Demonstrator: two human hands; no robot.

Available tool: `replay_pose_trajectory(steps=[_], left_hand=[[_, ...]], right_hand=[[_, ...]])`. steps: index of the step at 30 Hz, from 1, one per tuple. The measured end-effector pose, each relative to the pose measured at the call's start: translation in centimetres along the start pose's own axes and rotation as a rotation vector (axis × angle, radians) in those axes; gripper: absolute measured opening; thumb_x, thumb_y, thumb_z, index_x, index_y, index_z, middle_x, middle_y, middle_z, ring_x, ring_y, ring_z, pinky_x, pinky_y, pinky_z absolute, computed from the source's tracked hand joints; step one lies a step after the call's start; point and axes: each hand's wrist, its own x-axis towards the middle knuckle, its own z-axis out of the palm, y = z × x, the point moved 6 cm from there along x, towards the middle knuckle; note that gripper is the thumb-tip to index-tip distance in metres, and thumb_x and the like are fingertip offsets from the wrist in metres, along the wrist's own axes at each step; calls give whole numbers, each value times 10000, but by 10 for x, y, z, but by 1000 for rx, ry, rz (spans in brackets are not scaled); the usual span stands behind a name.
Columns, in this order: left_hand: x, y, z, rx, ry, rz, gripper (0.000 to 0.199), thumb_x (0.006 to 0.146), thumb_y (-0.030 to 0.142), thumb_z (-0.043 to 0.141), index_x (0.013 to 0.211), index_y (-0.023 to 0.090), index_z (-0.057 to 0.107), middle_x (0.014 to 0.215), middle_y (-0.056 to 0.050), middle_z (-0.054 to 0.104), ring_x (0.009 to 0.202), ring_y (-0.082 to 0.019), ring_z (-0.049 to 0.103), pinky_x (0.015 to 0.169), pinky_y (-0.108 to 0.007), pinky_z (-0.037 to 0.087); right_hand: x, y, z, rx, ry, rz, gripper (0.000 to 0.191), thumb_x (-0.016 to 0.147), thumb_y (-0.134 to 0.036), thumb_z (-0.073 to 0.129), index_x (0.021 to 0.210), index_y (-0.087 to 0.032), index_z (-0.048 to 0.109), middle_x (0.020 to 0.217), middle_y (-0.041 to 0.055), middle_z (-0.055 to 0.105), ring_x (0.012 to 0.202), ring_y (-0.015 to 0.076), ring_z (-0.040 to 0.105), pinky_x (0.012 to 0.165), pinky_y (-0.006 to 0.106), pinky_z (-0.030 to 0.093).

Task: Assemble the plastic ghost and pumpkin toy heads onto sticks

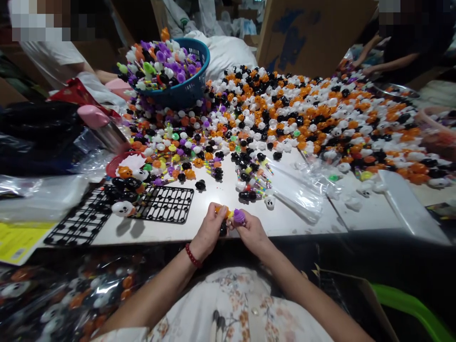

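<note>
The left hand (207, 232) and the right hand (253, 233) are close together at the lower centre of the frame, near the front edge of the bench (160, 232). The left hand pinches an orange piece (221, 211) between thumb and finger, and the right hand pinches a purple piece (239, 217). A small yellow part shows between these two pieces; I cannot tell whether they are joined. Just below the fingers there is a black piece (223, 229), partly hidden.

To the left of the hands lies a black grid (167, 216), with a white figure (123, 208) near its middle. Beyond the hands, slightly right of centre, clear bags (301, 202) lie flat. Farther, a big pile (313, 109) of orange, white and black figures spreads to the right. At the upper left stands a full blue basket (171, 98). Behind the pile is a large cardboard sheet (309, 38), and at the upper right a co-worker's arm (395, 63) reaches to the pile.
</note>
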Motion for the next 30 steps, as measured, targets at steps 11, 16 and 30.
replay_pose_trajectory(steps=[11,16,30], left_hand=[[17,7,2,39,-114,-38,397,832,579,599,897,231,418,621,64,507,465,-75,425,437,-175,337],[14,1,-2,176,-55,3,415,796,564,667,873,216,455,650,59,507,511,-74,471,462,-169,368],[21,5,-20,-705,48,-287,74,826,115,619,881,76,647,913,-151,693,869,-191,701,748,-255,598]], right_hand=[[16,6,-24,-39,-19,42,214,820,-369,614,756,-168,652,718,14,657,691,167,583,663,275,433],[13,6,-11,-194,-33,-1,147,737,-153,503,721,-172,648,684,-4,652,668,160,580,635,256,416],[56,-16,-61,-305,199,-151,241,866,-298,572,1042,-184,691,966,81,691,923,246,629,858,389,497]])
